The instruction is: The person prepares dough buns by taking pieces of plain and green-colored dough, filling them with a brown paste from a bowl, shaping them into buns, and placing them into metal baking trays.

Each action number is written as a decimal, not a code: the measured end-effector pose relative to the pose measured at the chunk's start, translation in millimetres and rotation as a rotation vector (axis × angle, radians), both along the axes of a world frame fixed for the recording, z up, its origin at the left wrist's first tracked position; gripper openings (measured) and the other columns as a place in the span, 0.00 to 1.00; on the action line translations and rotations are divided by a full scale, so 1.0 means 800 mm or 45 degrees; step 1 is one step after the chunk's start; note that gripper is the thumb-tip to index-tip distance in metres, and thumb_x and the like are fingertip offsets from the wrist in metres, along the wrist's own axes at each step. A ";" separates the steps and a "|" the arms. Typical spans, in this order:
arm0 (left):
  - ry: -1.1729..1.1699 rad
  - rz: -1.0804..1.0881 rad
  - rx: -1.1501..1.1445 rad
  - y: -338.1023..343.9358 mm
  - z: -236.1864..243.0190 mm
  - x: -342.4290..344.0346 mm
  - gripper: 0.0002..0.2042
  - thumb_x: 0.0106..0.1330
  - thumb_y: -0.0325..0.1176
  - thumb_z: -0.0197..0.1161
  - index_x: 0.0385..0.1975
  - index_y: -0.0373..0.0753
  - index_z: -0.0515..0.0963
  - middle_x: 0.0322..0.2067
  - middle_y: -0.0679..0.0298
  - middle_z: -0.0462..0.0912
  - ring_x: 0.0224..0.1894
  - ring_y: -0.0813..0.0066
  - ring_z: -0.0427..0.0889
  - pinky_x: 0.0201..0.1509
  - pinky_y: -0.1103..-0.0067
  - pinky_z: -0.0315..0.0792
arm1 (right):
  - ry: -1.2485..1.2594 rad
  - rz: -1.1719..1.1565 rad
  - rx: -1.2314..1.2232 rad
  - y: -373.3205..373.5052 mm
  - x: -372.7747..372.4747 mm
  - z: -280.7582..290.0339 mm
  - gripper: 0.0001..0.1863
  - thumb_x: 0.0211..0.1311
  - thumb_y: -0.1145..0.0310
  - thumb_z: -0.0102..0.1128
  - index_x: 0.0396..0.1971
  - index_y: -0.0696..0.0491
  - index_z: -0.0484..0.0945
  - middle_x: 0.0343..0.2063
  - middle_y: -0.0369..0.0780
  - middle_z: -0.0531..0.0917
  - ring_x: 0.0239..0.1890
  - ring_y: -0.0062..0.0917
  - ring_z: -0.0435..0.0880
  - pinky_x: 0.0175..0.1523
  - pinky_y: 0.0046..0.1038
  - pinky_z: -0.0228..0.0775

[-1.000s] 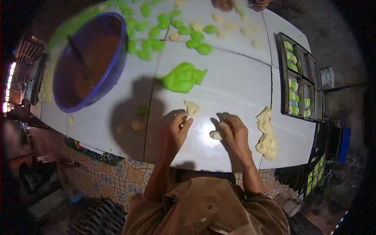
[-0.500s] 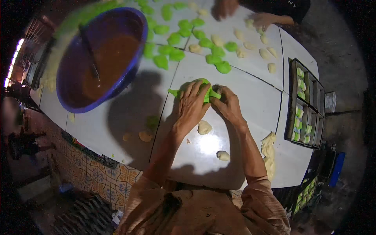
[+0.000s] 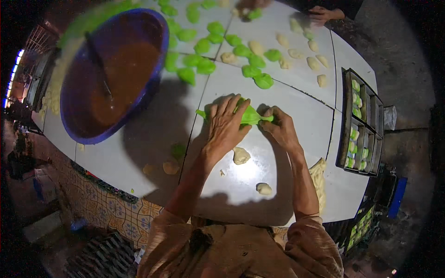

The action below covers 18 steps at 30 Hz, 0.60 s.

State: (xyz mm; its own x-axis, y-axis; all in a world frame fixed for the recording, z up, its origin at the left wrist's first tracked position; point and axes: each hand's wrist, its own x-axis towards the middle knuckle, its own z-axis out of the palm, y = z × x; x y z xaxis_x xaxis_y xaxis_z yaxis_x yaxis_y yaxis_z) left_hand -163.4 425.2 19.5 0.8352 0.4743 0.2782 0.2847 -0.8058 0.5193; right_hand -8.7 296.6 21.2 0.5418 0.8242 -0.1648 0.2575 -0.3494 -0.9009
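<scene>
A lump of green dough (image 3: 251,115) lies on the white tiled table (image 3: 153,153) in front of me. My left hand (image 3: 225,125) rests flat over its left part, fingers spread. My right hand (image 3: 280,127) pinches the dough's right end. Near my wrists lie two small pale dough pieces, one (image 3: 240,155) just below my left hand and one (image 3: 263,188) closer to the table's front edge.
A big blue basin (image 3: 111,74) of brown filling with a spoon stands at the left. Several green and pale dough pieces (image 3: 250,51) cover the far side. Baking tins (image 3: 361,125) with filled pieces sit at the right. Another person's hands (image 3: 320,14) work at the far edge. Pale dough (image 3: 319,178) lies at the right.
Both my hands have moved away from the small pale pieces near the front edge up onto the green lump, and now hold it.
</scene>
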 end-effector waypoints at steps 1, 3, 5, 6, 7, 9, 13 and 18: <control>0.002 0.002 -0.002 0.000 -0.001 0.002 0.33 0.50 0.39 0.71 0.58 0.43 0.68 0.58 0.59 0.69 0.62 0.60 0.64 0.62 0.63 0.55 | 0.002 0.002 -0.002 0.000 -0.001 0.000 0.10 0.55 0.77 0.62 0.35 0.56 0.71 0.29 0.35 0.77 0.31 0.17 0.73 0.37 0.20 0.68; -0.005 -0.048 0.091 -0.003 -0.006 0.009 0.34 0.51 0.38 0.70 0.61 0.44 0.67 0.60 0.58 0.68 0.64 0.60 0.63 0.63 0.62 0.53 | 0.478 -0.150 0.079 0.000 -0.004 0.001 0.14 0.54 0.73 0.59 0.42 0.58 0.73 0.38 0.39 0.79 0.41 0.24 0.77 0.47 0.25 0.70; 0.017 -0.074 0.040 -0.005 -0.012 0.020 0.35 0.52 0.37 0.69 0.63 0.44 0.65 0.61 0.57 0.67 0.65 0.61 0.62 0.64 0.60 0.51 | 0.606 -0.139 0.229 0.005 -0.012 0.001 0.19 0.54 0.74 0.60 0.47 0.58 0.72 0.39 0.38 0.78 0.42 0.23 0.76 0.47 0.24 0.69; 0.025 -0.084 0.041 -0.005 -0.015 0.022 0.35 0.52 0.36 0.69 0.63 0.43 0.65 0.61 0.57 0.67 0.65 0.61 0.62 0.64 0.60 0.51 | 0.450 -0.088 0.203 0.007 -0.016 -0.001 0.20 0.53 0.75 0.60 0.47 0.58 0.72 0.39 0.39 0.79 0.42 0.22 0.75 0.47 0.24 0.69; 0.034 -0.090 0.045 -0.003 -0.016 0.024 0.35 0.51 0.35 0.69 0.63 0.43 0.65 0.61 0.57 0.67 0.65 0.61 0.62 0.64 0.60 0.51 | 0.294 -0.033 0.181 0.009 -0.016 -0.002 0.20 0.52 0.76 0.61 0.48 0.58 0.72 0.40 0.40 0.79 0.42 0.21 0.75 0.47 0.23 0.69; 0.064 -0.086 0.078 -0.002 -0.020 0.023 0.35 0.50 0.34 0.69 0.62 0.43 0.65 0.60 0.57 0.68 0.65 0.61 0.62 0.64 0.61 0.52 | 0.208 0.013 0.060 0.006 -0.011 -0.009 0.20 0.51 0.76 0.63 0.46 0.59 0.73 0.39 0.40 0.80 0.41 0.22 0.76 0.46 0.23 0.70; 0.030 -0.163 0.028 -0.002 -0.012 0.025 0.33 0.50 0.33 0.69 0.59 0.42 0.68 0.58 0.60 0.70 0.64 0.62 0.63 0.63 0.60 0.53 | -0.147 -0.048 0.268 0.004 -0.006 -0.023 0.13 0.52 0.75 0.64 0.39 0.60 0.77 0.38 0.42 0.82 0.35 0.22 0.77 0.40 0.25 0.72; 0.086 -0.243 0.143 0.003 -0.040 0.032 0.15 0.52 0.30 0.64 0.42 0.40 0.80 0.54 0.62 0.76 0.62 0.63 0.68 0.65 0.58 0.52 | 0.485 -0.058 0.210 0.006 -0.008 -0.008 0.04 0.51 0.79 0.60 0.27 0.57 0.75 0.24 0.35 0.78 0.27 0.14 0.74 0.33 0.17 0.67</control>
